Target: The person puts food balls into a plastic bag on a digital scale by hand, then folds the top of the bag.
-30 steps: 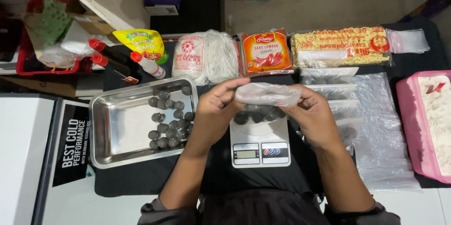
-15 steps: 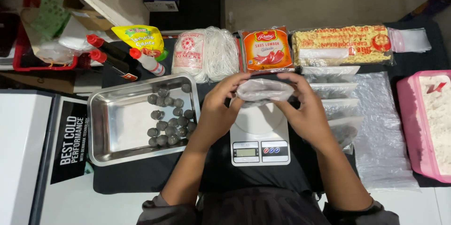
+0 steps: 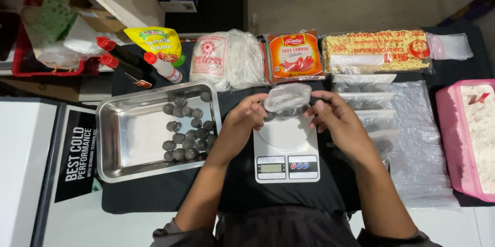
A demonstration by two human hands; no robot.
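Fingers of the left hand (image 3: pixel 242 120) and the right hand (image 3: pixel 337 120) are clamped on opposite ends of a small clear plastic bag (image 3: pixel 287 98) holding dark round balls, which hangs just above the white kitchen scale (image 3: pixel 286 149) on the dark worktop (image 3: pixel 154 195). Left of the scale sits a steel tray (image 3: pixel 129 128) with more dark balls (image 3: pixel 188 133). Filled clear bags (image 3: pixel 363 89) lie stacked beside the right hand.
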